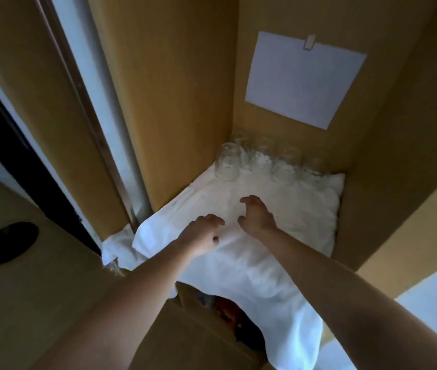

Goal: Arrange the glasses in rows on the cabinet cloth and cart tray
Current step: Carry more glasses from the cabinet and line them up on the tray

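Rumpled white cloth (278,209) — clear rounded glasses (260,160) rowed at back.

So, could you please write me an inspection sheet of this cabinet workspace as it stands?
Surface: white cloth covers the cabinet shelf, rumpled, with its front edge hanging over.
Job's things: clear glasses stand grouped along the back of the cloth; count unclear.
Clutter: nothing seen.
Grippers: left hand and right hand over the middle of the cloth, fingers loosely curled, holding nothing.
Cables: nothing seen.
Surroundings: sheet of paper clipped to the back wall; black stand base on the floor at left.
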{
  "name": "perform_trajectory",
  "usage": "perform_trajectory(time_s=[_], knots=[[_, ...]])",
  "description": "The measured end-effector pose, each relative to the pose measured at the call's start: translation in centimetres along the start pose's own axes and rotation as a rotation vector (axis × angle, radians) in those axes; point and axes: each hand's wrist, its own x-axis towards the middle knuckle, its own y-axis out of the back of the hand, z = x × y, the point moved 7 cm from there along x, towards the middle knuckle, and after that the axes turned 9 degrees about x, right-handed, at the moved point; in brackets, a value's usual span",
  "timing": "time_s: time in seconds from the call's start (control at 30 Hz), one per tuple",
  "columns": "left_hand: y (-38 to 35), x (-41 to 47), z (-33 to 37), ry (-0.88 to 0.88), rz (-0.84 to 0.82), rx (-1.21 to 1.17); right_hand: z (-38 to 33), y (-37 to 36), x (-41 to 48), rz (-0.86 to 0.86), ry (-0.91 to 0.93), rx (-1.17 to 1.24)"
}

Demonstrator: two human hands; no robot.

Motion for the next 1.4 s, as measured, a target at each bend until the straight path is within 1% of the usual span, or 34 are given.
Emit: perform_trajectory(time_s=[0.07,0.13,0.2,0.3,0.43,0.53,0.6,0.67,0.73,0.8,0.83,0.93,1.0,1.03,1.1,1.13,1.17,1.27,1.37,1.4], knots=[[0.6,3.0,-0.2,0.021,0.004,0.018,0.4,0.5,1.0,0.054,-0.042,0.054],[0.5,5.4,0.1,-0.01,0.006,0.079,1.3,-0.5,1.4,0.059,-0.088,0.076],[0.3,7.9,0.6,-0.062,0.016,0.137,2.4,-1.7,2.1,0.046,-0.12,0.037],[1.1,12.0,0.6,-0.101,0.052,0.126,3.7,-1.6,5.3,0.052,-0.151,-0.028],[3.4,17.2,-0.9,-0.113,0.167,0.153,3.4,1.3,11.2,0.141,-0.169,-0.048],[6.4,20.6,-3.4,-0.07,0.29,0.116,1.8,3.4,15.4,0.225,-0.149,-0.091],[8.1,22.9,-5.2,-0.01,0.318,0.066,0.6,4.4,17.4,0.28,-0.13,-0.059],[8.7,25.7,-6.6,0.054,0.278,-0.012,-0.2,5.7,18.8,0.358,-0.107,-0.03],[7.6,28.3,-6.7,0.1,0.163,-0.131,-0.2,7.3,19.5,0.42,-0.079,-0.049],[5.6,29.5,-5.9,0.125,0.049,-0.193,1.0,8.9,19.3,0.448,-0.084,-0.083],[4.9,29.7,-5.6,0.13,0.037,-0.183,2.0,10.0,19.0,0.46,-0.099,-0.102],[4.6,30.0,-5.8,0.145,0.089,-0.148,5.4,13.3,17.9,0.483,-0.205,-0.175],[4.7,30.5,-6.0,0.109,0.108,-0.155,7.9,14.5,17.2,0.498,-0.323,-0.126],[4.9,30.6,-6.0,0.084,0.106,-0.157,8.7,14.5,17.0,0.478,-0.373,-0.091],[5.4,30.9,-5.7,0.03,0.064,-0.148,9.6,13.8,17.4,0.372,-0.421,-0.088],[5.9,31.0,-5.5,0.003,0.03,-0.128,9.7,13.5,17.6,0.322,-0.42,-0.112],[6.3,31.3,-5.2,-0.032,-0.007,-0.108,9.7,13.5,17.7,0.305,-0.402,-0.117],[7.9,31.4,-4.4,-0.149,-0.145,-0.097,9.1,14.8,17.3,0.363,-0.338,-0.142],[8.9,30.7,-3.0,-0.262,-0.32,0.03,9.8,16.5,16.7,0.399,-0.34,-0.181],[9.1,30.3,-2.5,-0.3,-0.382,0.054,10.4,16.7,16.6,0.379,-0.366,-0.22]])
